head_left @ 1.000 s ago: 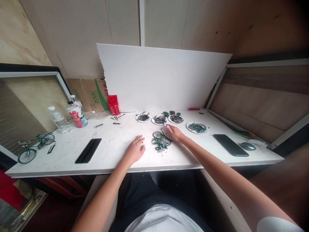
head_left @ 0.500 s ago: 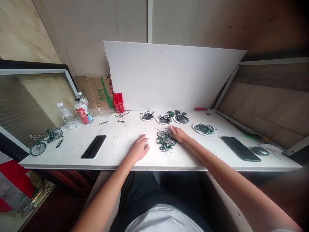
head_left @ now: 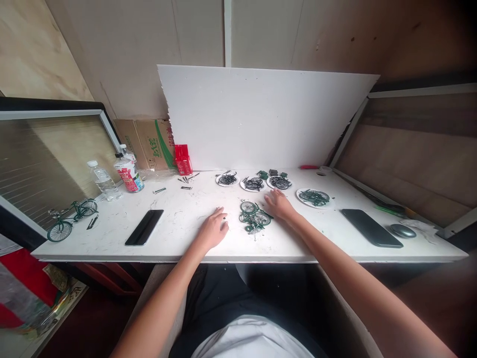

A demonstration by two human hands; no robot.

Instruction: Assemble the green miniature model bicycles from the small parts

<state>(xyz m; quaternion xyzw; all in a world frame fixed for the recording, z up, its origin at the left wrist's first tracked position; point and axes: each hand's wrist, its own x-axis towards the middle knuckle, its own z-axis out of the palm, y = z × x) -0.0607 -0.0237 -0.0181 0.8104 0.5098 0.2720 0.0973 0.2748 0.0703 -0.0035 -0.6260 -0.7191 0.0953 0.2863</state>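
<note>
Fingers over white table, board behind.

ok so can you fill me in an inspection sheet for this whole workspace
surface: white table, scattered with small dark marks
job's things: green bicycle pieces lie between the hands; four plates of parts stand behind and to the right; a model bicycle stands at far left
clutter: phone, bottles, red box, computer mouse
hands: left hand left of the pieces; right hand at their right; any small thing held is too small to tell
cables: nothing seen
surroundings: white board behind the table, cardboard box at back left
</note>
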